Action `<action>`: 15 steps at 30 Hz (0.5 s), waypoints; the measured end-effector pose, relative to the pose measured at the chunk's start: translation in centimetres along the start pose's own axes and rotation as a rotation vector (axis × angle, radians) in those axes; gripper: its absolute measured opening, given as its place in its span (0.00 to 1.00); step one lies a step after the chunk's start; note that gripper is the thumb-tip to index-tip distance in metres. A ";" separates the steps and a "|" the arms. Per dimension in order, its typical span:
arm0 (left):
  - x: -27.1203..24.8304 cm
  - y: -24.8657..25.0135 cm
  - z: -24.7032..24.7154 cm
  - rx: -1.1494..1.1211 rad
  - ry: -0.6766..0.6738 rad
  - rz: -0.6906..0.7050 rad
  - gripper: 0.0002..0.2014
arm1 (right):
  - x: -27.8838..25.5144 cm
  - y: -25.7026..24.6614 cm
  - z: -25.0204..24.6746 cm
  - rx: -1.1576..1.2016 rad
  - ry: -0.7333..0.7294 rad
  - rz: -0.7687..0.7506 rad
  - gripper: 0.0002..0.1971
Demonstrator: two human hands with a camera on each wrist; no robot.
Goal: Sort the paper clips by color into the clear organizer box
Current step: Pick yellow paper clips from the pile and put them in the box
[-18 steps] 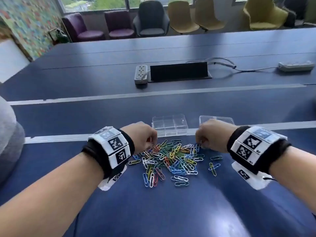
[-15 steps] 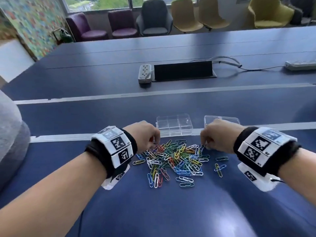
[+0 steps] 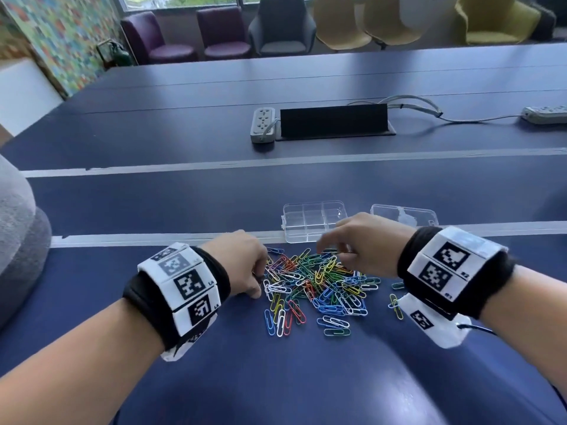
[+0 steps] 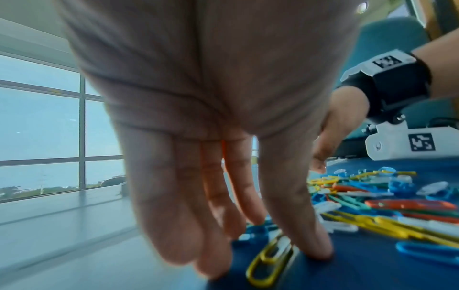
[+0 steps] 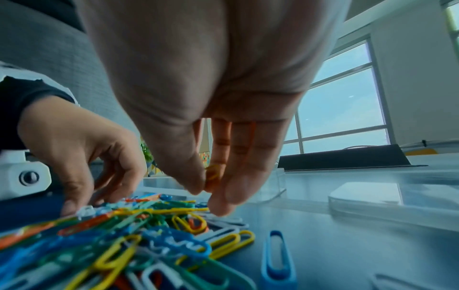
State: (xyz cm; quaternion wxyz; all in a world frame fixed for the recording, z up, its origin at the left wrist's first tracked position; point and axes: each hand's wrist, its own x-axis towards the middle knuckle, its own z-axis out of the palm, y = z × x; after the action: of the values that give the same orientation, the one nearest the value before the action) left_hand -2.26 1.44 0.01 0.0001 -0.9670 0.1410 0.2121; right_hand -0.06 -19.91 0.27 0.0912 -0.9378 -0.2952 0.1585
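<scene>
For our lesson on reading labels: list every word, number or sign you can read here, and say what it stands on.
No word, brand or number reads clearly.
Left wristband: square black-and-white code markers; tiny characters beside them, too small to read.
Right wristband: the same markers and tiny characters, too small to read.
Power strip: no text visible.
Box: no text visible.

A long dark-blue counter (image 3: pixel 306 185) is crossed by pale strips. Beyond the hands, a white power strip (image 3: pixel 263 124) is laid beside a raised black cable hatch (image 3: pixel 334 120). Farther off, purple (image 3: pixel 165 41), grey (image 3: pixel 280 29) and yellow chairs (image 3: pixel 340 23) are lined under daylit windows (image 3: pixel 178 0). A multicoloured mosaic wall (image 3: pixel 58 41) is seen far left.
</scene>
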 end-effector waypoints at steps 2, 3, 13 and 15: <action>0.1 -0.2 0.2 -0.053 0.003 0.007 0.11 | 0.6 -0.1 0.2 -0.027 -0.049 -0.006 0.16; 0.1 -0.4 0.2 -0.090 0.004 0.011 0.09 | 0.8 0.0 0.3 -0.036 -0.059 0.009 0.14; -1.0 -1.0 0.6 -0.154 0.096 0.065 0.08 | 0.4 -0.2 0.3 0.017 0.003 0.055 0.09; -0.9 -1.1 0.6 -0.190 0.116 0.062 0.09 | 0.1 -0.3 0.1 0.028 0.013 0.087 0.09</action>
State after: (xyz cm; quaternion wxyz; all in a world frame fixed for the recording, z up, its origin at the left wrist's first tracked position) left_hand -3.03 2.78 -0.23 -0.1062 -0.9685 0.1497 0.1683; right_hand -0.23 -19.59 0.21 0.0994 -0.9493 -0.2514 0.1602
